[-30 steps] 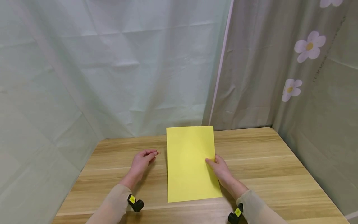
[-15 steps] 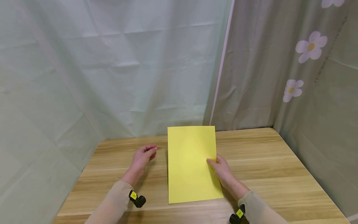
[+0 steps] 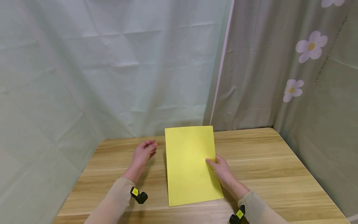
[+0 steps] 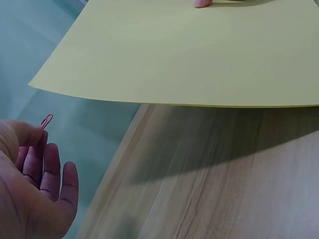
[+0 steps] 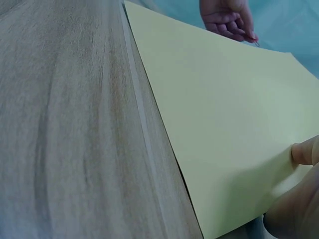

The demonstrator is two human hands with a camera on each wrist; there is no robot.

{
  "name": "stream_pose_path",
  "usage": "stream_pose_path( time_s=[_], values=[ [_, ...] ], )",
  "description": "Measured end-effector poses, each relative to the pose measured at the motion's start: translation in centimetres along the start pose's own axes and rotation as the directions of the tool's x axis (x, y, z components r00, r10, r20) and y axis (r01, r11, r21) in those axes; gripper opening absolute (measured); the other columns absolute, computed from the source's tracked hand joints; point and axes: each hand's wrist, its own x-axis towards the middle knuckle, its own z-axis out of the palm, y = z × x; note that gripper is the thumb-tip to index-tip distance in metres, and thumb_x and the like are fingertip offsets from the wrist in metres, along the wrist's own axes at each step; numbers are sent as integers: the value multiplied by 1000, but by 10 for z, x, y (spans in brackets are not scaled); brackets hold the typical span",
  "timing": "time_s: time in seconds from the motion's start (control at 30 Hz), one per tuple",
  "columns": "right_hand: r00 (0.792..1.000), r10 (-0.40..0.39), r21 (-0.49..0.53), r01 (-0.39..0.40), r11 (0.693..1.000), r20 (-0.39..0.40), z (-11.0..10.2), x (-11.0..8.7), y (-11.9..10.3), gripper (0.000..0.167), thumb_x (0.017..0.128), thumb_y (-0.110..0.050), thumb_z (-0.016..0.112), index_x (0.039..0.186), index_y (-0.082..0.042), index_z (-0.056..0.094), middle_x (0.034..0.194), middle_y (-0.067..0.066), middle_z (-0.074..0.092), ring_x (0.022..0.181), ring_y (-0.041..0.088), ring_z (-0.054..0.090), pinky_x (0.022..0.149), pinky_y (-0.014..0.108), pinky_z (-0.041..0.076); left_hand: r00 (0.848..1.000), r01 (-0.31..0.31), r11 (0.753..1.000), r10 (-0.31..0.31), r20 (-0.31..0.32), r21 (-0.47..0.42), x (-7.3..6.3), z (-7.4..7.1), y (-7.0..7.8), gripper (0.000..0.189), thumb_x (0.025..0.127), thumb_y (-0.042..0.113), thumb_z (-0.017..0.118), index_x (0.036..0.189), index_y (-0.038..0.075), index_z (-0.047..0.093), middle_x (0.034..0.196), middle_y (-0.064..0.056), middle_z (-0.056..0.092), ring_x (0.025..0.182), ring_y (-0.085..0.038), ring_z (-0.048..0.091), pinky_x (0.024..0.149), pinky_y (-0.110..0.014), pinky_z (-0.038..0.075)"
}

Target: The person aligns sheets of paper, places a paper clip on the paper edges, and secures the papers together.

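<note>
My right hand [image 3: 222, 170] grips the right edge of a yellow sheet of paper [image 3: 190, 161], thumb on its front face and fingers hidden behind. The sheet is held up off the table and casts a shadow beneath it. My left hand [image 3: 142, 154] pinches a small red paper clip [image 4: 46, 121] between thumb and index finger, its looped end sticking out past the fingertips. In the head view the clip is tiny, just left of the sheet's upper left edge. Clip and paper are apart. The left hand's other fingers are loosely bent.
A wood-grain table [image 3: 260, 161] lies under both hands. Pale curtains [image 3: 134, 68] close it in at the back and sides, with flower prints [image 3: 311, 46] at the right. Each sleeve bears a black wrist camera [image 3: 139, 195].
My left hand has moved a little up and away with the clip, toward the sheet's top left corner. The sheet has shifted and tilted slightly; the right hand keeps its hold.
</note>
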Motion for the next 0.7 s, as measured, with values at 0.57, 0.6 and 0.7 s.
stream_pose_path(
  time_s=[0.57, 0.6, 0.7],
  values=[
    [1000, 6, -29, -7, 1000, -12, 1, 0, -5, 32, 104, -18, 61, 129, 3, 60, 97, 13, 67, 80, 22, 65, 69, 35, 57, 997, -72, 997, 72, -19, -7, 10, 10, 17, 36, 100, 13, 66, 133, 0, 57, 112, -8, 65, 93, -12, 63, 85, -26, 56],
    [1000, 7, -24, -8, 1000, -9, 1, 0, -5, 32, 104, -18, 61, 129, 3, 60, 97, 14, 67, 79, 22, 65, 69, 36, 57, 997, -74, 997, 73, -18, -10, 10, 11, 18, 36, 101, 13, 65, 134, 0, 56, 113, -9, 66, 94, -14, 63, 85, -26, 56],
    [1000, 14, -10, -14, 1000, -2, 1, 1, -4, 32, 104, -18, 61, 129, 2, 60, 96, 14, 68, 79, 23, 66, 68, 37, 58, 997, -72, 997, 71, -16, -16, 9, 14, 23, 37, 101, 13, 65, 135, 1, 55, 115, -9, 65, 97, -16, 62, 86, -26, 56]
  ],
)
